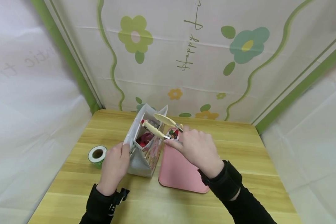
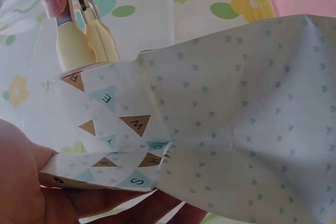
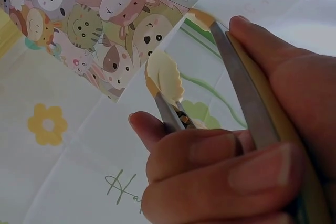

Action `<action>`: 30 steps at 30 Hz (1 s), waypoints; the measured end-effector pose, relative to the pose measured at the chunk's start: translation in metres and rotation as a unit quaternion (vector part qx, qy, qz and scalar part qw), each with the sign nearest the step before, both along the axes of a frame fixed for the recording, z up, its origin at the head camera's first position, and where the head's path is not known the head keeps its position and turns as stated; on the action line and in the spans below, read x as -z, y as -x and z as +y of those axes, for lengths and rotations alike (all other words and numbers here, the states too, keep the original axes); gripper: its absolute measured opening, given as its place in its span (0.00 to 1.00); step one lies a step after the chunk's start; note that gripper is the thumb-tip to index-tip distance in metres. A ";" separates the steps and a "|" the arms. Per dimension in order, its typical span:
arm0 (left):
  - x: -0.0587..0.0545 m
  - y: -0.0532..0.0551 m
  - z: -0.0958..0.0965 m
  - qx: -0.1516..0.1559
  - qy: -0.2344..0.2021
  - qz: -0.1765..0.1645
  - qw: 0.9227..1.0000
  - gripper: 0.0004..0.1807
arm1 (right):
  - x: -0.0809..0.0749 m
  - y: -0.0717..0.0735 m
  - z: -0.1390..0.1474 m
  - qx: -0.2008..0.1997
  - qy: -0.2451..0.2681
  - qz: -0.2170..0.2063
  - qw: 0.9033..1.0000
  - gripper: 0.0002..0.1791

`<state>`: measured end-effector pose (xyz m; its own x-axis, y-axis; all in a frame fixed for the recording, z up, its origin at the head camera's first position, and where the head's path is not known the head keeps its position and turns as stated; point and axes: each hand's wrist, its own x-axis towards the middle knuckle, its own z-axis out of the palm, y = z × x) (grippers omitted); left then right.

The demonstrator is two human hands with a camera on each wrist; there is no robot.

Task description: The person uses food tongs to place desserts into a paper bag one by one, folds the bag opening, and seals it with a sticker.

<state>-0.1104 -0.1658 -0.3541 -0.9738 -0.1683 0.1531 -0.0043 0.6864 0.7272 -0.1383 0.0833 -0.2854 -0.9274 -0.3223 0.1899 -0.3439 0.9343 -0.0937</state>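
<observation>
My left hand (image 1: 116,160) grips the near left edge of a paper bag (image 1: 141,163), pale with small hearts on its side and cartoon animals on its front. My right hand (image 1: 197,149) holds metal tongs (image 2: 86,40) with cream-coloured tips, tilted over the bag's mouth. The tong arms are spread apart. Inside the bag lie a dark red item (image 1: 145,139) and a greyish-brown item (image 1: 153,123), the latter showing between the tong tips in the head view. A small dessert topped with red fruit and green leaves (image 1: 173,133) sits under the tongs, partly covered by my right hand.
A pink tray (image 1: 182,169) lies right of the bag, with the dessert at its far end. Left of the bag stands a roll of green and white tape (image 1: 97,155). A printed cloth wall (image 1: 162,71) rises behind the wooden table (image 1: 238,193).
</observation>
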 end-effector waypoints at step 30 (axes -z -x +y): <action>-0.002 0.004 -0.006 -0.015 0.001 -0.001 1.000 0.22 | 0.018 0.020 0.042 0.157 0.150 -0.086 0.972 0.51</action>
